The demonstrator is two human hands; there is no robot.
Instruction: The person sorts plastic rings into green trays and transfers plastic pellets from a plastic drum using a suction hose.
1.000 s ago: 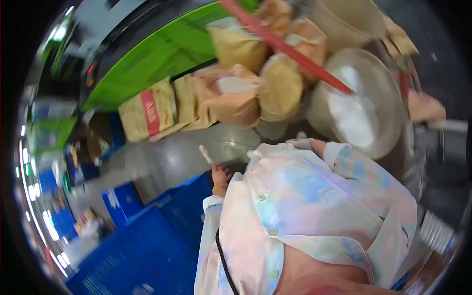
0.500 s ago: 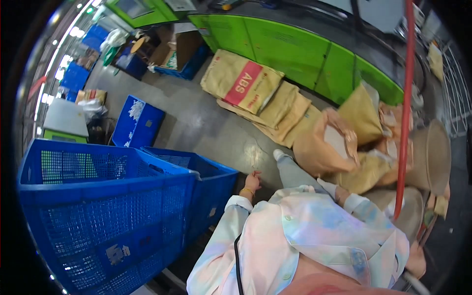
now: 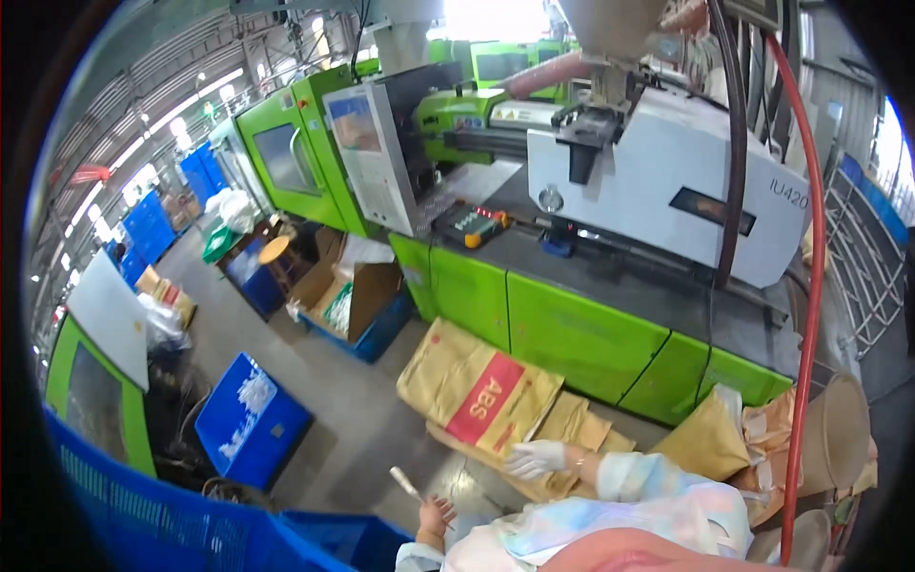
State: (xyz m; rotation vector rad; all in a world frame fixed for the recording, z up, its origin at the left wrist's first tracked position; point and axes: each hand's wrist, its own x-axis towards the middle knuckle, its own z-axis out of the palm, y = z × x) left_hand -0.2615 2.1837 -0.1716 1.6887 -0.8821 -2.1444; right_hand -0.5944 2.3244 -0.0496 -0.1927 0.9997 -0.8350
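Factory floor (image 3: 343,429), hands: left (image 3: 437,518) gripping tool (image 3: 407,483), right (image 3: 536,459) near sacks (image 3: 481,391).

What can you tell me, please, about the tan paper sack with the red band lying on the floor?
The tan paper sack with a red band lies flat and slanted on the grey floor, against the foot of the green machine base. It looks full, closed and slightly creased. It rests on more tan sacks. The gloved right hand hovers near its lower edge.

Tan sack w/ red band (image 3: 479,391) flat by green machine base; open cardboard box (image 3: 357,291) left; grey screen panel (image 3: 357,124) above.
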